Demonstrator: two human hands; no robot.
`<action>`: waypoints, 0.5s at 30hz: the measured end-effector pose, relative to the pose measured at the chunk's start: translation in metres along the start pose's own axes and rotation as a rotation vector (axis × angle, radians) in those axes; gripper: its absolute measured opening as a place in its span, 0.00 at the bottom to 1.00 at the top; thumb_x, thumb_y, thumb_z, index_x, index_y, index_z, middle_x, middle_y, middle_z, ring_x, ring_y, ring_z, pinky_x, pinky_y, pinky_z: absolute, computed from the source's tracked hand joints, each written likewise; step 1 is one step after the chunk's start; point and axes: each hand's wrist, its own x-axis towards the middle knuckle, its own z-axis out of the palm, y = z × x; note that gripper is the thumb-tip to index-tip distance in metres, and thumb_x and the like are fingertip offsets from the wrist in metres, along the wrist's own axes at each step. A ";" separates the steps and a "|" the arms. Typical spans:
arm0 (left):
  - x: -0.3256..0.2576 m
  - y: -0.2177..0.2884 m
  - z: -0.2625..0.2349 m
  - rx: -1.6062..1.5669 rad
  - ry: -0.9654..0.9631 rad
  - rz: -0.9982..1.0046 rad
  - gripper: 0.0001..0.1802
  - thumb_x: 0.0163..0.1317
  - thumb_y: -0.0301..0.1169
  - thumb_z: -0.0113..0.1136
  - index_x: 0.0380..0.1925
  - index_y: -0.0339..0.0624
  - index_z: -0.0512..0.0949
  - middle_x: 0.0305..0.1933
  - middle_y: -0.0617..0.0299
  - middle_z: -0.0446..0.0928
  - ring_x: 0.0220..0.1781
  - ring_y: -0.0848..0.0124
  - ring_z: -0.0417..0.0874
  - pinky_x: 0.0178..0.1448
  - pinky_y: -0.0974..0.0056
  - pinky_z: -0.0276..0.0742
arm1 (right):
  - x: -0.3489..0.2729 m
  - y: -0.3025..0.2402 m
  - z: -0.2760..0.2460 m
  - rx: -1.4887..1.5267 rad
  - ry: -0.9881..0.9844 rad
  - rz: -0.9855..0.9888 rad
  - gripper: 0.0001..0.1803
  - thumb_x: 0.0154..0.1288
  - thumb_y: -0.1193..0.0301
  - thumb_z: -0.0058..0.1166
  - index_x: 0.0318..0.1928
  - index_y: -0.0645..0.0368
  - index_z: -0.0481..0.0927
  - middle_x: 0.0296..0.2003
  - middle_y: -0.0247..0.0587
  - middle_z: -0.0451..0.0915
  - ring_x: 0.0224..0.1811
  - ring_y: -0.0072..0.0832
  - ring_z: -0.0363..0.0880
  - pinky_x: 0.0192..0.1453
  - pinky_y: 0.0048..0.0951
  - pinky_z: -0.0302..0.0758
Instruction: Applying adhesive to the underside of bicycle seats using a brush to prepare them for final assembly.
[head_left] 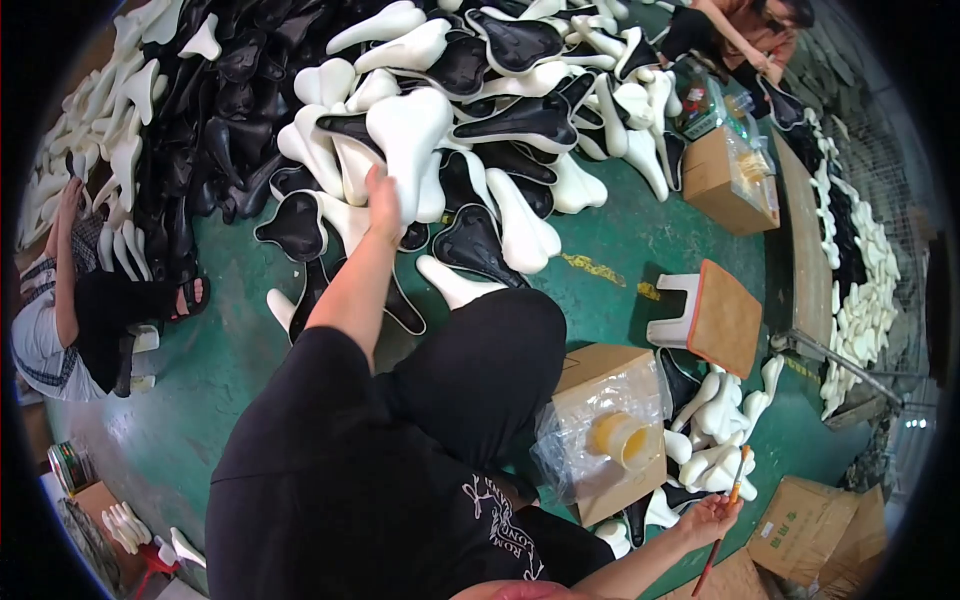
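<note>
My left hand (383, 208) reaches forward over the heap and grips a white bicycle saddle (408, 135) along its narrow end. Its fingers are partly hidden behind the saddle. Low on the right, my right hand (708, 520) is closed around a thin paintbrush (739, 480), bristles upward and red handle end pointing down. Beside that hand stands a cardboard box (610, 490) topped with clear plastic, on which sits a jar (622, 440) of yellowish stuff. Black saddle shells (476, 243) and more white saddles (524, 225) lie around my left hand.
A stool (725, 315) with a brown top lies tipped to the right. Several white saddles (715, 405) are piled behind the box. One person (65, 310) sits at the left, another (750, 40) at the far right near a second box (725, 180). An open carton (810, 530) stands lower right.
</note>
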 end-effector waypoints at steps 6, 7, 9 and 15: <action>-0.086 0.088 -0.041 0.049 -0.588 -0.347 0.30 0.63 0.50 0.58 0.55 0.38 0.71 0.41 0.64 0.77 0.35 0.75 0.77 0.33 0.70 0.74 | -0.028 0.002 -0.023 0.082 0.016 0.038 0.10 0.66 0.68 0.56 0.42 0.62 0.78 0.35 0.38 0.83 0.29 0.21 0.79 0.28 0.18 0.75; -0.113 0.116 -0.031 0.055 -0.626 -0.299 0.26 0.62 0.47 0.60 0.51 0.40 0.71 0.35 0.67 0.75 0.28 0.78 0.73 0.23 0.73 0.68 | -0.034 0.006 -0.021 0.106 -0.024 0.046 0.10 0.66 0.68 0.56 0.44 0.61 0.78 0.35 0.37 0.82 0.30 0.21 0.79 0.29 0.19 0.75; -0.110 0.116 -0.037 -0.273 -0.879 -0.512 0.26 0.61 0.44 0.60 0.53 0.39 0.69 0.35 0.63 0.74 0.30 0.76 0.74 0.25 0.74 0.70 | -0.043 0.009 -0.021 0.122 -0.054 0.059 0.10 0.67 0.68 0.55 0.44 0.59 0.77 0.34 0.35 0.82 0.30 0.20 0.78 0.31 0.19 0.75; -0.221 0.196 0.038 -0.544 -1.492 -0.490 0.50 0.58 0.55 0.60 0.68 0.29 0.53 0.68 0.37 0.59 0.51 0.58 0.81 0.50 0.59 0.83 | -0.077 0.007 -0.022 -0.080 -0.006 0.001 0.10 0.67 0.74 0.52 0.48 0.61 0.74 0.34 0.34 0.77 0.31 0.22 0.75 0.36 0.21 0.74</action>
